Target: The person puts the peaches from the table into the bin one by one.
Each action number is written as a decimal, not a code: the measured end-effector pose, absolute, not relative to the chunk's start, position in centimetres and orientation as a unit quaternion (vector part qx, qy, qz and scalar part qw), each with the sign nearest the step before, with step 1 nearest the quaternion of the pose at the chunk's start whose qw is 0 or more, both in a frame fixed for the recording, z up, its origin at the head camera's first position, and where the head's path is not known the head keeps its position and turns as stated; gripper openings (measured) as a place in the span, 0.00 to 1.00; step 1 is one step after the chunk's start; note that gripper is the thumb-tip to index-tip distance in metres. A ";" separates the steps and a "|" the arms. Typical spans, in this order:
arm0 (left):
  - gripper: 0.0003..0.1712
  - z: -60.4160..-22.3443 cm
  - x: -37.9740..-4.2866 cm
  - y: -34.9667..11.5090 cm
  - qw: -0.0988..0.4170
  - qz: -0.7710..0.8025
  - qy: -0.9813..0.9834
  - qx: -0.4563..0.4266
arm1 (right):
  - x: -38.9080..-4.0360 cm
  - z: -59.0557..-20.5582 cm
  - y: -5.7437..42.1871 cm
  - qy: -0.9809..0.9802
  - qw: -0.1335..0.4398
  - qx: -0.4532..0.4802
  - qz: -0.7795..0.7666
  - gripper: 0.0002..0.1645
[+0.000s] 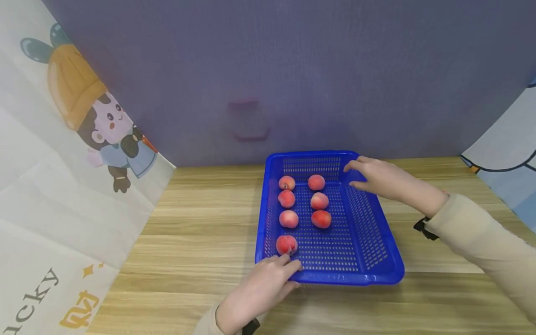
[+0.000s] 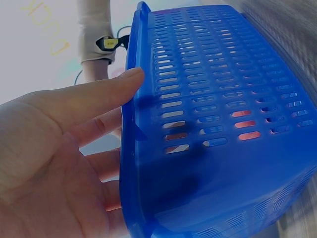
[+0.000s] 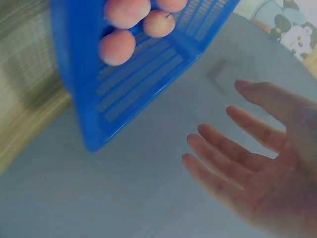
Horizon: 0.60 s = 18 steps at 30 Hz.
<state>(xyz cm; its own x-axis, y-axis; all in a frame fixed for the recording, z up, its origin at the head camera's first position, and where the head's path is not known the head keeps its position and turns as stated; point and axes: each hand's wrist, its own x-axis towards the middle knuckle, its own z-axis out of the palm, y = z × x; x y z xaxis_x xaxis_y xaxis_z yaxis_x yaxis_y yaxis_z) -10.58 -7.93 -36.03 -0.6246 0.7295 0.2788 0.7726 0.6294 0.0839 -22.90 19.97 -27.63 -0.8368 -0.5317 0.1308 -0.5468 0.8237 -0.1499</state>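
Note:
A blue perforated plastic basket stands on the wooden table and holds several red peaches in two columns. The left column ends in a peach close to the near-left corner; the right column has three, among them a deep red peach. My left hand grips the near rim by that corner; in the left wrist view its thumb lies on the outer side, its fingers behind the rim. My right hand hovers by the far-right rim with spread, slightly bent fingers, holding nothing; the right wrist view shows it apart from the basket.
Behind the basket rises a grey-purple wall. A white sheet with cartoon prints borders the table's left side, and another printed panel stands at the right. The wooden tabletop extends on both sides of the basket.

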 end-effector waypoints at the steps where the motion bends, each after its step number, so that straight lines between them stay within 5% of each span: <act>1: 0.12 -36.0 -10.6 -7.9 0.110 -0.098 -0.896 -0.419 | -22.9 -27.6 20.4 -0.956 0.039 0.277 0.093 0.19; 18: 0.12 -36.0 -10.6 -7.9 0.117 -0.093 -0.894 -0.423 | -24.1 -29.6 27.5 -0.972 0.045 0.197 0.117 0.22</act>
<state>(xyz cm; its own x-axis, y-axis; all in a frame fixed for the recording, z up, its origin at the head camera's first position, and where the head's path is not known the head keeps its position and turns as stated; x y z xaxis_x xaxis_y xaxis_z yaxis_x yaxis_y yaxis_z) -10.61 -7.92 -35.97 -0.6152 0.7343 0.2870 0.7776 0.6251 0.0674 -24.07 27.51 -29.59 -0.9180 -0.3732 0.1341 -0.3944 0.8946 -0.2099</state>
